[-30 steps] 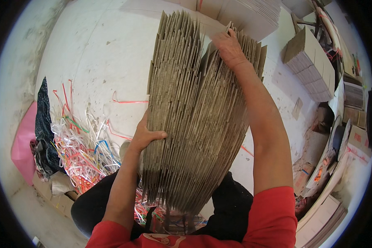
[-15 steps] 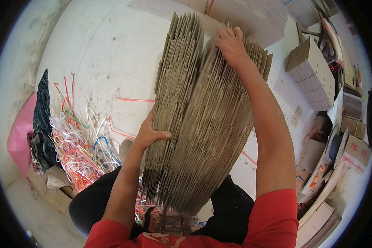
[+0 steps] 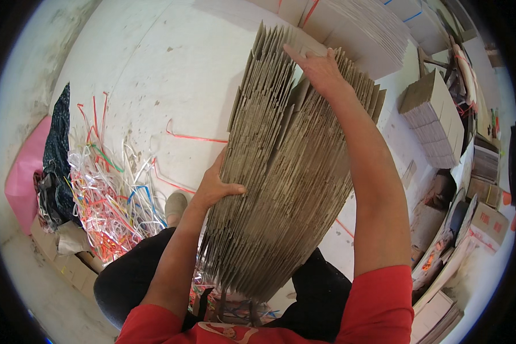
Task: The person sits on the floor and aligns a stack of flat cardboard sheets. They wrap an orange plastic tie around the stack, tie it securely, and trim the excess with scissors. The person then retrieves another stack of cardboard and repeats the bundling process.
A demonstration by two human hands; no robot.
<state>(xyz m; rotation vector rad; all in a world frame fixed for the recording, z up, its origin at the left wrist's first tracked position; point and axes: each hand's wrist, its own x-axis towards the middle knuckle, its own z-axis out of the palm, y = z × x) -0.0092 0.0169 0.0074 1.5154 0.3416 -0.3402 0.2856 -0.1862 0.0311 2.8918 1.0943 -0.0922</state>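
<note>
A tall bundle of flat brown cardboard sheets [image 3: 292, 189] stands on edge between my legs, its many edges facing up. A gap splits its far end into a narrower left part [image 3: 258, 103] and a wider right part. My left hand [image 3: 217, 186] holds the bundle's left side, thumb over the sheet edges and the other fingers hidden behind the outer sheet. At the far end my right hand [image 3: 321, 70] rests on the right part, its index finger stretched leftward across the gap toward the left part. Its other fingers are partly hidden.
Tangled plastic strapping [image 3: 112, 200] lies left on the pale floor, beside dark cloth [image 3: 57, 155] and a pink sheet [image 3: 26, 178]. A red strap [image 3: 198, 137] runs to the bundle. Cardboard stacks stand ahead [image 3: 361, 34] and at right [image 3: 436, 117]. My shoe [image 3: 176, 206] is near the strapping.
My right hand's index finger has stretched out leftward over the gap, which shows more plainly at the far end. The left hand keeps its hold. The bundle appears slightly farther right in view.
</note>
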